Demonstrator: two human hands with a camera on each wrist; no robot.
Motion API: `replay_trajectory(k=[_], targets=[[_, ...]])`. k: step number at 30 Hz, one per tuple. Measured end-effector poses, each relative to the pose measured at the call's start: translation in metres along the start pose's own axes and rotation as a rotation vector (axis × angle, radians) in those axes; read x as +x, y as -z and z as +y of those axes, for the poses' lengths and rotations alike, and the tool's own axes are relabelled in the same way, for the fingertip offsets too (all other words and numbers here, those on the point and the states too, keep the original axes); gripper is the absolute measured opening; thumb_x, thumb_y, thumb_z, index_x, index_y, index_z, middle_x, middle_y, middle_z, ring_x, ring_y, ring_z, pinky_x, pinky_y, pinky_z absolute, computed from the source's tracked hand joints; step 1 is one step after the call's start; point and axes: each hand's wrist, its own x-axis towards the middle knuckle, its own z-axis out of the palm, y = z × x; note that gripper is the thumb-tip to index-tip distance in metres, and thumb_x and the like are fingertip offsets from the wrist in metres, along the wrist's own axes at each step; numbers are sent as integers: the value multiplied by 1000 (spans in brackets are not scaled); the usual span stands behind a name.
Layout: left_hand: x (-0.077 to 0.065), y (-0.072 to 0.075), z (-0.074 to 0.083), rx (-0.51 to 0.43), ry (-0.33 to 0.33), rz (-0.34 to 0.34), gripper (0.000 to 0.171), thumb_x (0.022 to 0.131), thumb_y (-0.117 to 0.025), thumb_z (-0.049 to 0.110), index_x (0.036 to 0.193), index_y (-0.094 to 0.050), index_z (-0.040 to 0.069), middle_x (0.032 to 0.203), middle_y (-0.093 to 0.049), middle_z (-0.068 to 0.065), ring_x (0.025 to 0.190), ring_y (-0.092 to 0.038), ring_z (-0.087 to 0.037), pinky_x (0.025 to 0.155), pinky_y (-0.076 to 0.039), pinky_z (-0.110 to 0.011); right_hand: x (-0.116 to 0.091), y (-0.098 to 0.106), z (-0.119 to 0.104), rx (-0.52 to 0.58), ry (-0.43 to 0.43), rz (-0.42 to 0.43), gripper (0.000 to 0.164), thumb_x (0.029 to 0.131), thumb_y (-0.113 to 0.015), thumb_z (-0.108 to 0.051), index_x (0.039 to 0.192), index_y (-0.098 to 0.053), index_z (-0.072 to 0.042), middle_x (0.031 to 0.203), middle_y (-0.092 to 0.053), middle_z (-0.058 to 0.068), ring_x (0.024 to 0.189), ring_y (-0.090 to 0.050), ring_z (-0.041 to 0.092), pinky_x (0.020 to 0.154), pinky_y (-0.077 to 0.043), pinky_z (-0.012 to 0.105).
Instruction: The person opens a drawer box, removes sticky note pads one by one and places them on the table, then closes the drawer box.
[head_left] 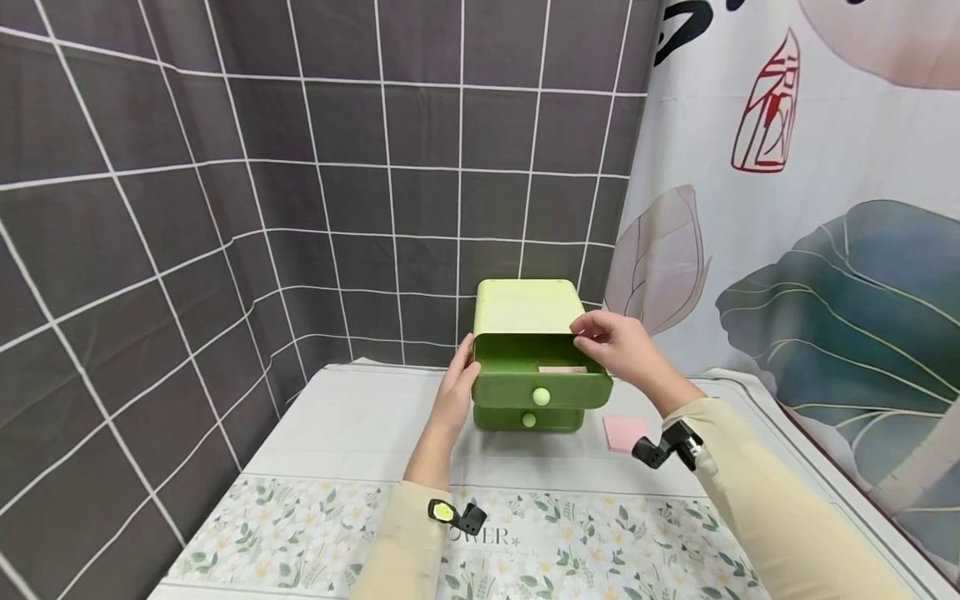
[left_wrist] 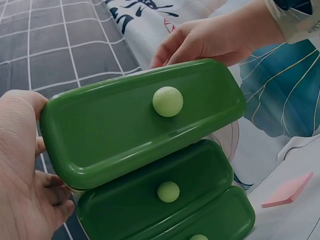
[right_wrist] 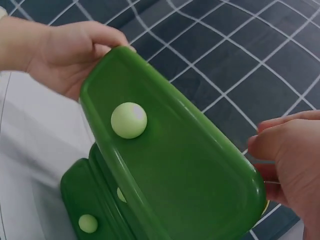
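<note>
A light-green drawer cabinet (head_left: 525, 304) stands on the table. Its dark-green top drawer (head_left: 542, 392) is pulled out, and a pink piece (head_left: 562, 369) lies inside. The left hand (head_left: 452, 387) holds the cabinet's left side, thumb by the drawer's front corner. In the left wrist view, some fingers of the left hand (left_wrist: 22, 165) curl beside the cabinet. Over the drawer's right side is the right hand (head_left: 618, 346), fingers loosely bent near the cabinet's front edge. Its fingertips are hidden behind the drawer front in the left wrist view; I see nothing held.
A pink sticky-note pad (head_left: 625, 433) lies on the table to the right of the cabinet. Lower drawers with round light-green knobs (left_wrist: 168, 191) are closed below. A grey grid curtain (head_left: 420, 208) hangs behind, with a printed white cloth (head_left: 712, 150) on the right.
</note>
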Motion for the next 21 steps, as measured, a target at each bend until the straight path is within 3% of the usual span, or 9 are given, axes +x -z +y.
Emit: replay_trajectory(k=[5,11,15,18,21], targets=[[-6,-3,13,-18,-23,-16,49,100,-32,18,147,-18,21,151,-17,0,136,-16,-13,110,-14,-35,9,-4,-1,-32,56,-210,19,82,-69,-13,100,-68,-8,90,-68,-4,82,-63,10,73,-52,31],[-9,-6,22,-14,-67,-11,50,98,-31,12,147,-18,12,150,-20,-7,136,-18,-19,110,-16,-38,19,-4,-5,-80,32,-424,31,82,-70,-20,110,-66,-9,104,-66,0,98,-60,18,85,-48,38],[-2,-4,9,-16,-87,-4,49,99,-31,15,147,-20,17,149,-23,-1,135,-20,-15,109,-17,-37,24,-4,-9,-135,41,-520,33,83,-69,-22,114,-65,-11,111,-63,1,105,-57,22,90,-44,40],[3,-4,-3,3,-76,-9,49,99,-30,22,147,-19,25,149,-21,7,136,-15,-11,110,-13,-42,26,-5,-12,-159,34,-570,33,84,-67,-24,115,-64,-13,113,-62,1,107,-55,22,92,-42,41],[1,-5,-5,31,-52,-32,50,99,-27,28,148,-15,28,151,-14,9,137,-8,-12,109,-6,-48,27,-8,-13,-175,4,-630,36,86,-65,-24,119,-62,-13,118,-60,2,112,-52,23,96,-39,41]])
